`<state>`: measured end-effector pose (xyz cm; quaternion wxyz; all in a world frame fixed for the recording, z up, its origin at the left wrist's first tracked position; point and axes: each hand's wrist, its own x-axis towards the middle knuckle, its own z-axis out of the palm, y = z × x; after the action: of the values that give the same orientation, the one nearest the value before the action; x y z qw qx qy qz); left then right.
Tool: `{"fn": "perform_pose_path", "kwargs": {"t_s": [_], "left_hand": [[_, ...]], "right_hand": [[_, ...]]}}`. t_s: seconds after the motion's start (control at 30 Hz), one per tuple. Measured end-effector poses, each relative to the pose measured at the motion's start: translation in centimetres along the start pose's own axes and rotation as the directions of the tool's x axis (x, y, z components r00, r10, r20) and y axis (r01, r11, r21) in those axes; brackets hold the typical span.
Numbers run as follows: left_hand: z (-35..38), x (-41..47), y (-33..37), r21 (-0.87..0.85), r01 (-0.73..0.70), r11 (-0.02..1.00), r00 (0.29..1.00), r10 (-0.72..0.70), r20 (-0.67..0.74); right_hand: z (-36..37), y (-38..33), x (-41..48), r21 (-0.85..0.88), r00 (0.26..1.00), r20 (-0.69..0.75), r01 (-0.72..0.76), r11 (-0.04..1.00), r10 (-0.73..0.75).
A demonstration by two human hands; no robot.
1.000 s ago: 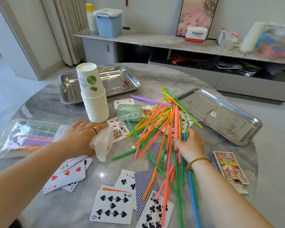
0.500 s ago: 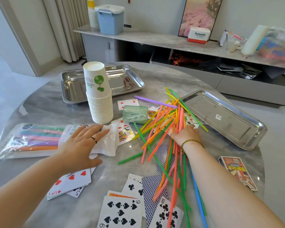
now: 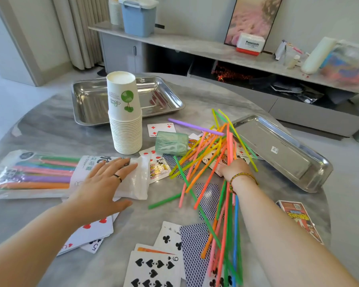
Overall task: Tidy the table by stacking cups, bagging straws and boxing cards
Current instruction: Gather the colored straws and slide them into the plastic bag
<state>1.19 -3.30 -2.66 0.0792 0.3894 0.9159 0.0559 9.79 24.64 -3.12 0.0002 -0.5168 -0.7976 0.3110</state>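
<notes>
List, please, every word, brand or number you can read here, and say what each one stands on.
"Panasonic": white-and-red box on the shelf.
"9": spades card at the near edge.
"K": king card beside the straw bag.
"5": card corner at the near left.
Unreadable, too small or blurred: straw bag print, cup stack lettering, card box, tray sticker.

We're in a home living room here: a round grey marble table (image 3: pixel 195 96) up front, a long low marble-topped sideboard (image 3: pixel 195 45) along the wall, pleated beige curtains (image 3: pixel 81 27) at the left, and a framed picture of pink flowers (image 3: pixel 253 17) leaning beside a pale blue lidded plastic bin (image 3: pixel 138 17).
</notes>
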Motion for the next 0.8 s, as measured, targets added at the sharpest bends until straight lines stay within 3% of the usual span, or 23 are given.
{"fn": "perform_pose_path", "kwargs": {"t_s": [0.33, 0.43, 0.8], "left_hand": [[-0.6, -0.5, 0.7, -0.04, -0.007, 0.999, 0.999, 0.005, -0.054], [-0.7, -0.7, 0.8, -0.095, -0.023, 0.995, 0.996, 0.015, -0.083], [-1.3, -1.0, 3.2, -0.438, -0.067, 0.896, 0.953, -0.073, -0.294]], "right_hand": [[-2.1, 0.3, -0.4, 0.078, 0.995, 0.088, 0.032, 0.996, -0.039], [-2.2, 0.3, -0.3, 0.193, 0.996, 0.068, 0.04, 0.98, -0.054], [-4.5, -2.1, -1.4, 0.567, 0.952, -0.127, 0.301, 0.767, -0.279]]}}
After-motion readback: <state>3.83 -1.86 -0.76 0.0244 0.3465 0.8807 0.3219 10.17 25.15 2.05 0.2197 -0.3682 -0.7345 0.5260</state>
